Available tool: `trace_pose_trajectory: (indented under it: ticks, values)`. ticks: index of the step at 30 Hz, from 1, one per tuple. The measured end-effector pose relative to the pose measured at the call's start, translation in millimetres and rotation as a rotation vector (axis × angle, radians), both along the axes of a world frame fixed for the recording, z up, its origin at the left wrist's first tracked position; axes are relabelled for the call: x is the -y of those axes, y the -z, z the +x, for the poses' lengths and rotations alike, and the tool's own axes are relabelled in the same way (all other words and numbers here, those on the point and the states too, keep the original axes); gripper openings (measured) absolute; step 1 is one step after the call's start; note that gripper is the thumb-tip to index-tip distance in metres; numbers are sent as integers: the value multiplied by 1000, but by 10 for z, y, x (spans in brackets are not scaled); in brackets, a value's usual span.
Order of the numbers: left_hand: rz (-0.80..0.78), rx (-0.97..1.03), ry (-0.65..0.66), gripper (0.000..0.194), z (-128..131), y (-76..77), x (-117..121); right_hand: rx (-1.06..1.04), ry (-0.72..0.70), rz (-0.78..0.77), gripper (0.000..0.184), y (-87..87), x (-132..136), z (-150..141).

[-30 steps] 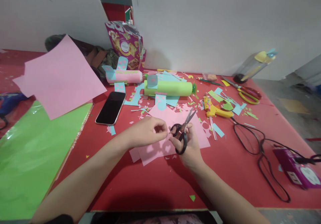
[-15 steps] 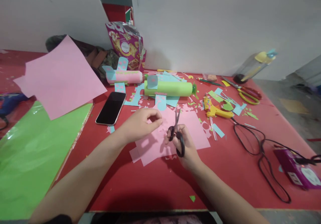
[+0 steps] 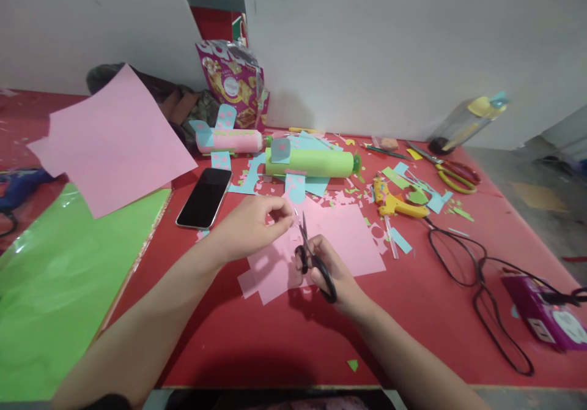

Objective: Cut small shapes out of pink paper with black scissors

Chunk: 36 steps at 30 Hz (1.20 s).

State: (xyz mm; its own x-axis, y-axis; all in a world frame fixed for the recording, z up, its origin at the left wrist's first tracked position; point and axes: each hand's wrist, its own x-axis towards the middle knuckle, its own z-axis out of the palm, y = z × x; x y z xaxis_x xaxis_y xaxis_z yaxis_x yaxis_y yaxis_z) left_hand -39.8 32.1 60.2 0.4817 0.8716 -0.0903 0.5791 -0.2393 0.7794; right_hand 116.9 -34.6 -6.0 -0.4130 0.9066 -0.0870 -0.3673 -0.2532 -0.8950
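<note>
My right hand (image 3: 332, 269) has its fingers through the handles of black-handled scissors (image 3: 316, 263), whose parted blades point up and away. My left hand (image 3: 263, 223) is closed in a pinch just left of the blade tips. What lies between its fingertips is too small to make out against the pink behind. Below both hands lies a pink paper sheet (image 3: 358, 238) with cut-out gaps and scraps on it. Just beyond it rests a light green paper-wrapped tube (image 3: 316, 163) with blue wing-like pieces. A similar pink tube (image 3: 236, 141) lies to its left.
A phone (image 3: 205, 198) lies left of my hands, beside green sheeting (image 3: 68, 294) and a large pink sheet (image 3: 117, 141). To the right are a yellow glue gun (image 3: 398, 204), its looping cord, a purple box (image 3: 543, 312), larger scissors (image 3: 456, 174) and a bottle (image 3: 468, 125).
The scissors have moved left towards my left fingertips, and their blades now tilt to the left. My left hand has barely shifted and keeps its pinch.
</note>
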Motion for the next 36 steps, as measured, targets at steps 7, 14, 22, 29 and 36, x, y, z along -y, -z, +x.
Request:
trace_pose_trajectory:
  ticks: [7, 14, 22, 29, 36]
  values:
    - [-7, -27, 34, 16, -3, -5, 3, -19, -24, -15, 39, 11, 6, -2]
    - [3, -52, 59, 16, -2, -29, 6, -4, -32, 1, 40, 25, -7, 4]
    - [5, -58, 82, 16, -29, -14, -6, 5, -45, -16, 38, 38, 1, 6]
    - [26, -98, 106, 14, -55, -32, -16, 14, -47, -40, 39, 3, 4, 4]
    - [20, -146, 97, 16, -62, -55, -26, 50, -42, -66, 41, 1, 0, 8]
